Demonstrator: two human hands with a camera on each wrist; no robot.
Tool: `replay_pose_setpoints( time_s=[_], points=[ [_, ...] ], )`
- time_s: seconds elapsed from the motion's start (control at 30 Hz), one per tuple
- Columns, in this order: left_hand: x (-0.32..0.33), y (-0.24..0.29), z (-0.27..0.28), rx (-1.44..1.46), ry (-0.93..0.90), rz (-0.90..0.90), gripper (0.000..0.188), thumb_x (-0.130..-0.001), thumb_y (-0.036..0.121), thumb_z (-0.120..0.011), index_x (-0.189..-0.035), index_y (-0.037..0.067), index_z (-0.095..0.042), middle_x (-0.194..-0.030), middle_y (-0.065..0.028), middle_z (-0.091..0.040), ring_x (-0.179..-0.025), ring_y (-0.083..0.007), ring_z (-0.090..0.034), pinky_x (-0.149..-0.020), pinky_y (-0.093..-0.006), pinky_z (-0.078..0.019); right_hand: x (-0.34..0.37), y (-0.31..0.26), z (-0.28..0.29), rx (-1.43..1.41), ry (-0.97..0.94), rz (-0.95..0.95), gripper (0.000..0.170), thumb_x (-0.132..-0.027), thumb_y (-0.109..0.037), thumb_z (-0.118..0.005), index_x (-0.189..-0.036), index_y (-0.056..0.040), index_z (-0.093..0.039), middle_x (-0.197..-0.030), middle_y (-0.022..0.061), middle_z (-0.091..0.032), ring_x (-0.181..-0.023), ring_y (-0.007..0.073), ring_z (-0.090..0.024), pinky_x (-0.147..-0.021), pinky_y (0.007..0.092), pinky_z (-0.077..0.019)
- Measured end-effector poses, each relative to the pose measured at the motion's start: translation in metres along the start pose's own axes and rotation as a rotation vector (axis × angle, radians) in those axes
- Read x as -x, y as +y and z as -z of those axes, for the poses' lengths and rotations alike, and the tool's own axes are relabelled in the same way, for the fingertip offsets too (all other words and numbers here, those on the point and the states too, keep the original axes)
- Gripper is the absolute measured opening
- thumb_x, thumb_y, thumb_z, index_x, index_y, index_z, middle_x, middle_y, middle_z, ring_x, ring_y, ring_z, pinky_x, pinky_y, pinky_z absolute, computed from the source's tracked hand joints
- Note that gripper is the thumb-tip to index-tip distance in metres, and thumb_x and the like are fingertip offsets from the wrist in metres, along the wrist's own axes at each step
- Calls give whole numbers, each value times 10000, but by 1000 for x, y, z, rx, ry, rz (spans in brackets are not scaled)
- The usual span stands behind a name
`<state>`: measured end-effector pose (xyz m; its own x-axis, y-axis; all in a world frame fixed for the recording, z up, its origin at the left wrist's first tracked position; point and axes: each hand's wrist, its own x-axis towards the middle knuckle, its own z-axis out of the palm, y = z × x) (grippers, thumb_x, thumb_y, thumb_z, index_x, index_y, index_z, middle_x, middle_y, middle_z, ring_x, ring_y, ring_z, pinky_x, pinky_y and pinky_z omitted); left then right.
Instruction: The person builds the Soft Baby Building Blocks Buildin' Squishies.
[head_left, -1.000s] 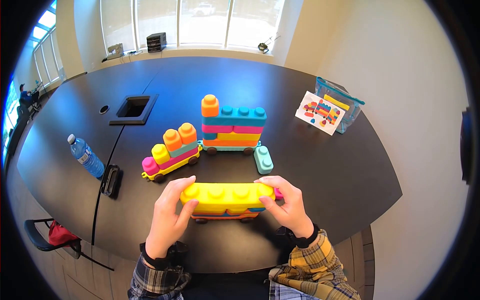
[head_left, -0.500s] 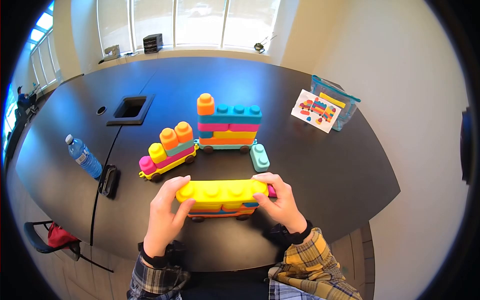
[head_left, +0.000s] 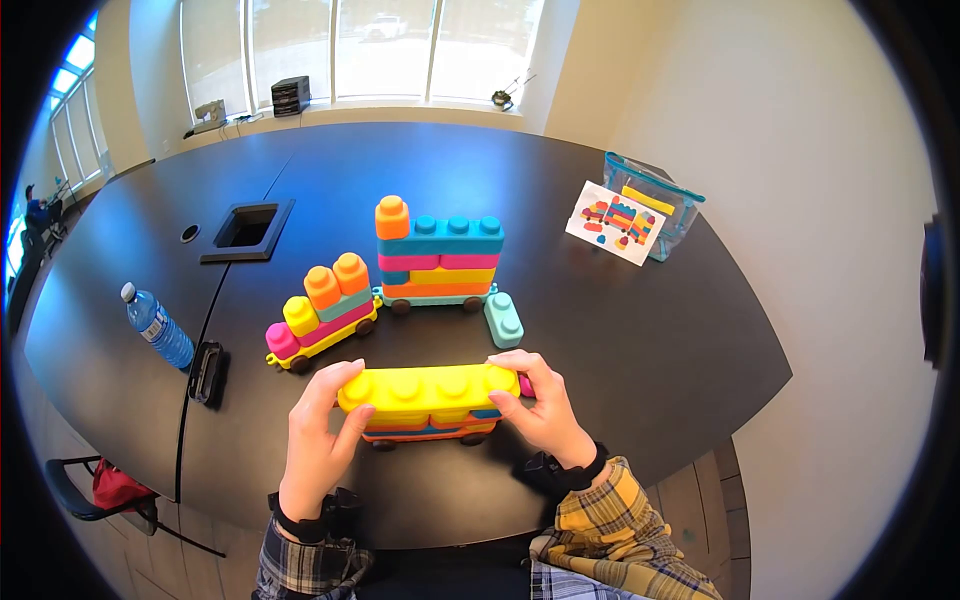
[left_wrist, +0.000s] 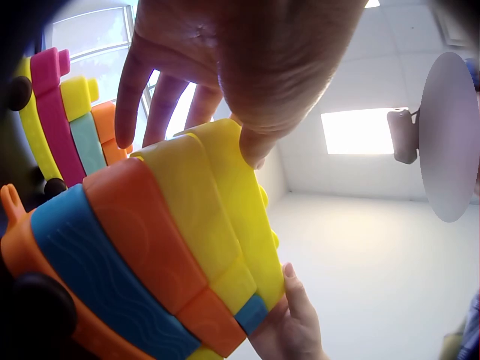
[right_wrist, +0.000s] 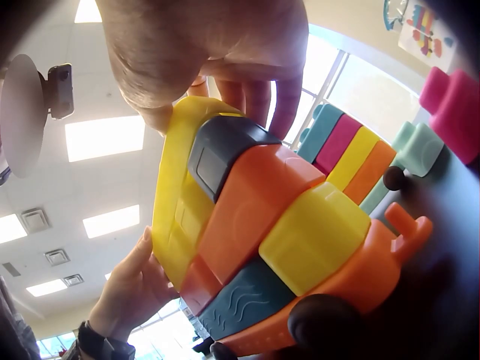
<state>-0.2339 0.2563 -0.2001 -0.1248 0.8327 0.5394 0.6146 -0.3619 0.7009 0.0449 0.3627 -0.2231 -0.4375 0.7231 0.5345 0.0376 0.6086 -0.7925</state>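
A long yellow block (head_left: 430, 388) tops a wheeled wagon of stacked orange, blue and yellow blocks near the table's front edge. My left hand (head_left: 325, 425) grips the block's left end, thumb in front and fingers behind. At the other end, my right hand (head_left: 545, 410) holds it the same way. The wrist views show the orange wheeled base (right_wrist: 375, 262) under rows of blocks, with the yellow block (left_wrist: 240, 202) on the uppermost row. A magenta block (head_left: 526, 386) shows partly behind my right hand.
Behind stand a small yellow-based wagon (head_left: 335, 337) and a taller wagon (head_left: 440, 262), with a teal block (head_left: 504, 320) beside it. A bottle (head_left: 158, 328) and black case (head_left: 207, 374) are left; a picture card (head_left: 614, 223) leans on a clear bag (head_left: 675, 215) at right.
The head view has shifted, so the table's things appear further left. Both hands keep their hold on the ends of the yellow block, with little visible movement relative to the wagon.
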Motion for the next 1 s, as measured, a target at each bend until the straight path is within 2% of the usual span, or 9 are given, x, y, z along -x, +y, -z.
replay_pose_setpoints(
  time_s=[0.57, 0.63, 0.83, 0.9, 0.93, 0.97, 1.0],
  points=[
    [2, 0, -1, 40, -20, 32, 418, -967, 90, -688, -1378, 67, -615, -1255, -129, -678, -1148, -274, -676, -900, -360, -564, 2, 2, 0, 27, 14, 9, 388, -963, -137, -760, -1305, -13, -627, -1203, 106, -704, -1067, 217, -687, -959, 326, -519],
    [2, 0, -2, 52, -14, 39, 442, -944, 78, -734, -1372, 68, -627, -1266, -169, -676, -1128, -329, -684, -885, -381, -569, 2, 1, -1, 31, 19, 17, 388, -963, -138, -759, -1305, -12, -627, -1202, 105, -705, -1062, 216, -688, -957, 325, -519],
    [2, 0, -3, 69, -11, 52, 440, -943, 67, -731, -1370, 66, -623, -1252, -169, -677, -1110, -328, -685, -873, -380, -568, -1, 2, 5, -16, -12, -22, 363, -1000, -179, -723, -1309, -16, -623, -1221, 97, -698, -1105, 205, -675, -995, 339, -506],
    [2, -1, -2, 58, -16, 40, 440, -943, 65, -730, -1369, 66, -622, -1251, -169, -676, -1108, -327, -686, -874, -378, -570, -13, 8, 20, -404, -142, -164, 325, -1048, -238, -664, -1289, -22, -638, -1232, 85, -692, -1138, 198, -661, -1022, 342, -492],
    [2, -1, -1, 46, -21, 32, 440, -943, 63, -730, -1369, 65, -621, -1250, -169, -676, -1107, -327, -686, -875, -377, -572, -20, 14, 29, -306, -142, -163, 309, -1079, -272, -615, -1255, -23, -658, -1216, 79, -694, -1140, 198, -653, -1036, 341, -482],
    [1, -1, -1, 45, -18, 33, 440, -943, 63, -730, -1369, 65, -621, -1250, -169, -676, -1107, -327, -686, -875, -377, -572, -28, 19, 31, -232, -64, -204, 331, -1060, -316, -647, -1230, -33, -673, -1179, 79, -701, -1105, 194, -658, -988, 347, -508],
    [1, 1, -1, 46, -20, 33, 441, -943, 62, -730, -1370, 65, -620, -1252, -168, -675, -1108, -326, -687, -880, -375, -573, -38, 23, 35, 1, -32, -276, 358, -1032, -350, -678, -1211, -41, -674, -1156, 85, -707, -1076, 208, -674, -951, 359, -527]
  ],
)
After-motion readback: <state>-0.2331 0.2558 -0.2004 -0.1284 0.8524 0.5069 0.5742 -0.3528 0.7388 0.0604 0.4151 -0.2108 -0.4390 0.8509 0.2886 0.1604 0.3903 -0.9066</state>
